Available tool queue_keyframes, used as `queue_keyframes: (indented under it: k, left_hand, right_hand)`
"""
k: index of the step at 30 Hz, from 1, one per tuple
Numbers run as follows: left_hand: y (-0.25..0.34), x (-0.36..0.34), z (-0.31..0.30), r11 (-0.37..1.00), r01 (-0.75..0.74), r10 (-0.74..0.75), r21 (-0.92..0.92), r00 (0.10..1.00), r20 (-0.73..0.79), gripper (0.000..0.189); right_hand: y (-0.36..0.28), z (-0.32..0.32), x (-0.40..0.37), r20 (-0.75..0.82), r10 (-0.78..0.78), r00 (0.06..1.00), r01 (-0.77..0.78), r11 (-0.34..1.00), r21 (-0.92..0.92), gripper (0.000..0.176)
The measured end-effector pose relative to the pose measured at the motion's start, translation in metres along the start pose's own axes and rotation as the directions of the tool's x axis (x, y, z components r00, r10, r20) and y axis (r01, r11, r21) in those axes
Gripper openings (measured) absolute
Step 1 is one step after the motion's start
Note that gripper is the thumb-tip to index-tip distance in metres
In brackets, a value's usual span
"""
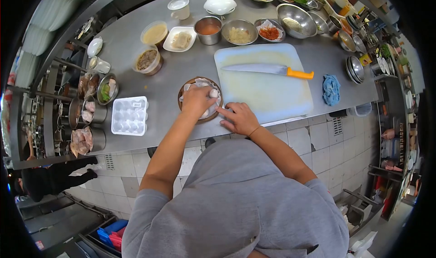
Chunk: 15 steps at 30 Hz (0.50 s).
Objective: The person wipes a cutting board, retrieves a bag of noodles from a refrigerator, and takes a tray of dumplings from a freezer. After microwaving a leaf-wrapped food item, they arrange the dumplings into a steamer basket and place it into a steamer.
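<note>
On the steel table, a round brown-rimmed dish [210, 118] holds pale, whitish pieces. My left hand [198, 99] reaches over it, fingers bent round a small white piece [213, 93] near the dish's right side. Just right of the dish, my right hand [240, 117] is low over the table edge, its fingers apart and the index fingertip at the rim. Beside it lies a white cutting board [268, 94], with an orange-handled knife [272, 69] flat across its upper part.
A clear plastic tray [129, 116] sits on the left. Bowls of food, a steel pot [209, 30] and a white square dish [180, 39] line the back. A blue cloth [331, 90] lies right of the board. Another person [50, 178] stands at far lower left.
</note>
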<state>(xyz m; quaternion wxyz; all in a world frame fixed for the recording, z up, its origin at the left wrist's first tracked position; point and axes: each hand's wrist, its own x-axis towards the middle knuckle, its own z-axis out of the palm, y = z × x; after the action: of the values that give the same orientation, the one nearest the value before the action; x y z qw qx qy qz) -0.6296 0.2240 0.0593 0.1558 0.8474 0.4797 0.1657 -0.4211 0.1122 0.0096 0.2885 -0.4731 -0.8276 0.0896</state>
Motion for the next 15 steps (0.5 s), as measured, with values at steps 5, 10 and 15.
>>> queue_keyframes:
  k: [5, 10, 15]
  left_hand:
    - [-0.032, -0.009, -0.048, 0.96, 0.16, -0.175, -0.229, 0.983, -0.049, 0.031]
    - [-0.058, -0.022, -0.044, 0.984, -0.043, 0.046, -0.172, 0.999, 0.014, 0.036]
    - [-0.03, -0.017, -0.039, 0.999, -0.015, 0.02, -0.048, 0.993, 0.117, 0.037]
  right_hand:
    - [-0.002, -0.002, 0.002, -0.039, -0.009, 0.999, 0.009, 1.0, 0.006, 0.056]
    - [-0.002, 0.0, 0.004, -0.038, -0.021, 0.999, 0.022, 1.0, 0.02, 0.057]
    - [-0.001, 0.0, 0.004, -0.018, -0.021, 1.0, 0.021, 1.0, 0.003, 0.058]
